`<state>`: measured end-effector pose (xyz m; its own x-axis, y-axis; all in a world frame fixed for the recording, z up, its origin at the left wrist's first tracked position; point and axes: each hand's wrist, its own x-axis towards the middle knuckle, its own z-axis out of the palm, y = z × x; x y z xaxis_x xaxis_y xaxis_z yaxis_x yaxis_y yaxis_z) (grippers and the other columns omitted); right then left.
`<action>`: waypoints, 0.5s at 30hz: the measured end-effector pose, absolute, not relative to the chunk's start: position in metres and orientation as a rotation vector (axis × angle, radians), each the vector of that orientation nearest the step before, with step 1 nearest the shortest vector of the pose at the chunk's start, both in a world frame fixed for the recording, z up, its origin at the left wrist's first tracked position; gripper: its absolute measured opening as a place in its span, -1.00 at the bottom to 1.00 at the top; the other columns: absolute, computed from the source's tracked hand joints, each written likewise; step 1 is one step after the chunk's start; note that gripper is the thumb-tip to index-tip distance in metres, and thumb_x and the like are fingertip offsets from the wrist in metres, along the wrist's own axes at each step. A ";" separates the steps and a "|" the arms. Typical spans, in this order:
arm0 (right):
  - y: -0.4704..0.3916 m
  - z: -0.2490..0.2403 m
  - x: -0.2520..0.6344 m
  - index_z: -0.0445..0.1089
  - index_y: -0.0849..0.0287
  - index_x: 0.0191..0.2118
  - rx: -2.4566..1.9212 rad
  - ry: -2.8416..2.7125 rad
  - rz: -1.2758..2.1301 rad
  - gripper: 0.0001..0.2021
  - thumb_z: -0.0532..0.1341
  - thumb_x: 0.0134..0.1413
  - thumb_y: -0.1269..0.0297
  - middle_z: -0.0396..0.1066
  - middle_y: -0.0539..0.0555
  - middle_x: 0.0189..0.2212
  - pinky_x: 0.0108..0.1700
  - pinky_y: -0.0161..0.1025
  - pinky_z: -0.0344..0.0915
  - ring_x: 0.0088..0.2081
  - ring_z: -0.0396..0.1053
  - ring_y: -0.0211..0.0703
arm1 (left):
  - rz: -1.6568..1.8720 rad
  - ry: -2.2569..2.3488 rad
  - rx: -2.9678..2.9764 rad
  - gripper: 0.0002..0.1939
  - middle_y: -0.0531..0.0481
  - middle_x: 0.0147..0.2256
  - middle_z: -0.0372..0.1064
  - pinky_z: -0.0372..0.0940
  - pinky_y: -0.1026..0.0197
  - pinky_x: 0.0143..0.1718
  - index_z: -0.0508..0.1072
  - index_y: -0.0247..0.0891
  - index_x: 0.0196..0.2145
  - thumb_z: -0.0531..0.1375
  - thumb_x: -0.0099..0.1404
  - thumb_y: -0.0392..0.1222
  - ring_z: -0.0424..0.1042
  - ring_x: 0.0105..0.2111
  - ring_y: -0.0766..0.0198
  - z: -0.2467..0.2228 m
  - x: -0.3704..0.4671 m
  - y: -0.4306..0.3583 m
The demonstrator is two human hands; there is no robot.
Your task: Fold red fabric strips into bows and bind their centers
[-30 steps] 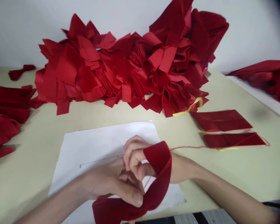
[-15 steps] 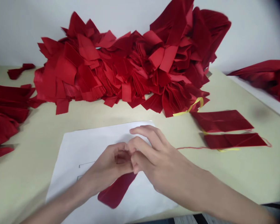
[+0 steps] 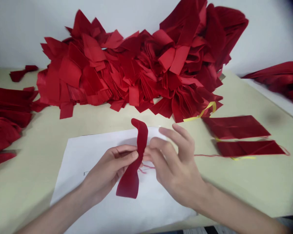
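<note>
A dark red fabric strip point(image 3: 130, 182), narrowed at its middle, stands nearly upright above a white paper sheet point(image 3: 73, 156). My left hand point(image 3: 112, 165) pinches it at the middle between thumb and fingers. Close to the strip's right side is my right hand point(image 3: 174, 159), its thumb and index finger pressed together and the other fingers lifted. What lies between those fingertips is too small to make out. A thin red thread point(image 3: 148, 166) shows between the strip and my right hand, and another length of thread point(image 3: 207, 155) runs right.
A large heap of red fabric pieces point(image 3: 127, 71) lies along the back wall. Two flat red bundles point(image 3: 236, 126) with yellow ribbon rest at the right. More red pieces point(image 3: 5, 133) are at the left edge, and others point(image 3: 280, 76) lie on white at the far right.
The strip has risen and turned more upright, so both its ends now show. My right hand has moved right, off my left hand, and the thread has come into view.
</note>
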<state>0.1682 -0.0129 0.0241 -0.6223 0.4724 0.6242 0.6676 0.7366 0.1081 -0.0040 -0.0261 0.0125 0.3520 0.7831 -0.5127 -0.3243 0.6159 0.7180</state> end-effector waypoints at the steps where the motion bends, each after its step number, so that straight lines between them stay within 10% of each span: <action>1: -0.012 0.024 0.168 0.33 0.21 -0.40 -0.926 -2.328 -0.364 -0.90 0.15 0.08 0.52 0.32 0.13 -0.27 0.11 0.12 0.16 0.07 0.09 0.06 | 0.770 0.944 0.550 -0.88 0.06 -0.45 0.39 0.22 0.40 -0.43 0.48 -0.27 -0.30 0.23 0.21 -0.19 0.33 -0.47 0.43 0.012 -0.004 -0.026; 15: -0.004 0.031 0.173 0.28 0.16 -0.29 -1.102 -1.940 1.180 -0.87 0.03 0.24 0.29 0.28 0.01 -0.29 -0.14 -0.27 0.25 -0.21 0.27 -0.28 | 0.898 0.805 0.590 -0.95 0.08 -0.38 0.28 0.18 0.31 -0.21 0.45 -0.21 -0.36 0.18 0.26 -0.23 0.26 -0.30 0.37 0.011 -0.007 -0.026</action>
<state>0.1733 -0.0037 0.0314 -0.4693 0.8799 0.0743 0.3390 0.2572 -0.9050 -0.0070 -0.0258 0.0106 0.3756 0.8555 -0.3564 -0.4479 0.5042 0.7383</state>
